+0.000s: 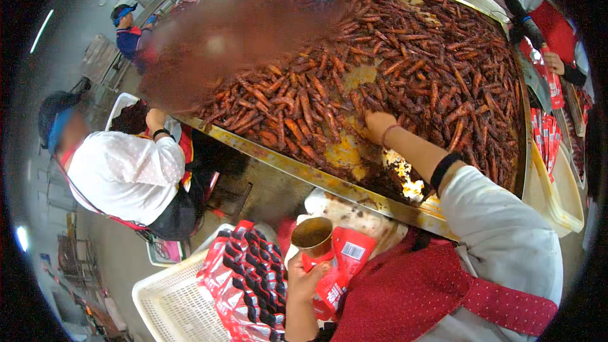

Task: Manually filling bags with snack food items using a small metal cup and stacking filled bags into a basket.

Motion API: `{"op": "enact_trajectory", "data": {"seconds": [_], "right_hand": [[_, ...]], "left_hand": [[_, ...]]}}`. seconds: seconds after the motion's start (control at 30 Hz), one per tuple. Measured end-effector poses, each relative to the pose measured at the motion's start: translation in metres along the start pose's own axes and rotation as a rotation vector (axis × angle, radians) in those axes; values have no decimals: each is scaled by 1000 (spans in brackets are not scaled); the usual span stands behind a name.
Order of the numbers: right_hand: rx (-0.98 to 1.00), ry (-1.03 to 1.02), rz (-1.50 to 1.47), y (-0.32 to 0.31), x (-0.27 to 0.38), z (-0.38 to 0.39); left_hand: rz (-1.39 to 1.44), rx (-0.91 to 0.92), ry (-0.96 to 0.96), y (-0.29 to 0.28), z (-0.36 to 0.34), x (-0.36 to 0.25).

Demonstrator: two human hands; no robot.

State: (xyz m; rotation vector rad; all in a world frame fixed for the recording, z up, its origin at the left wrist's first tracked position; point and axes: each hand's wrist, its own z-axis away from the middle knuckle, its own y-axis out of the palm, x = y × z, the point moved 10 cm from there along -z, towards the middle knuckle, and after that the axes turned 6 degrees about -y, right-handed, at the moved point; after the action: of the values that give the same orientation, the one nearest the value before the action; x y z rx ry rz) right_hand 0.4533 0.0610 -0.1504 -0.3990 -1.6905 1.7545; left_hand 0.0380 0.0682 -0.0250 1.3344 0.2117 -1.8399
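Observation:
In the lower middle, my left hand (pixel 306 283) is closed round a red printed pouch (pixel 330 291). A round metal cup or funnel (pixel 312 233) stands at the pouch's top, its wide mouth facing up; whether it reaches inside is hidden. My right hand (pixel 380 126) reaches over a large metal table, its fingers curled down among long, dark reddish-brown, sauce-coated pieces (pixel 304 104) that look like cooked meat. My fingertips are hidden there, so what they grip cannot be made out. Another red pouch (pixel 354 248) lies just beyond my left hand.
The table's metal rim (pixel 304 171) runs between me and the pile. A white basket (pixel 174 294) with several red pouches (pixel 250 278) stands at lower left. A person in white (pixel 126 171) works at left, another person (pixel 557 38) at upper right. A cream tub (pixel 554 199) stands right. Brown blur covers the upper left.

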Motion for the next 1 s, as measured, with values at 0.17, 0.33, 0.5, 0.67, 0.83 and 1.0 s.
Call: {"op": "enact_trajectory", "data": {"seconds": [0.17, 0.33, 0.5, 0.67, 0.83, 1.0], "right_hand": [[229, 162, -488, 27, -12, 40], [394, 139, -1517, -61, 3, 100], [862, -343, -1325, -180, 84, 155], [569, -391, -1259, -213, 171, 180], [549, -737, -959, -214, 221, 224], [750, -1055, -83, -187, 321, 279]], "left_hand": [[-137, -56, -55, 0, -13, -4], [-305, 21, -63, 10, -33, -16], [-377, 265, 102, 56, -46, -42], [-354, 346, 206, 60, -29, -51], [-417, 320, 355, 50, -5, -66], [-813, 81, 600, 22, 46, -94]]}}
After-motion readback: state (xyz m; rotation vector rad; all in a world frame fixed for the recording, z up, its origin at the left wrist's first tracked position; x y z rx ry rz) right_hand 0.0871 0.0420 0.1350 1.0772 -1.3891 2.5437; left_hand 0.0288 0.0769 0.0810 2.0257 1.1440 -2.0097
